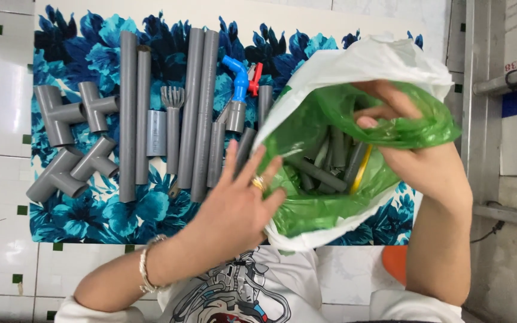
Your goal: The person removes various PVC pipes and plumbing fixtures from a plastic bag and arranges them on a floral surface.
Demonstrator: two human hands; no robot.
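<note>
My right hand grips the rim of a green plastic bag that sits inside a white plastic bag, holding it open. Inside lie several short grey pipe pieces and a yellow ring-shaped item. My left hand, fingers spread and wearing a ring, hovers at the bag's left edge, empty. A bracelet is on that wrist.
On a blue floral mat lie long grey pipes, several grey tee fittings, and a blue tap with a red handle. White tiled floor surrounds the mat. Metal frame legs stand at the right.
</note>
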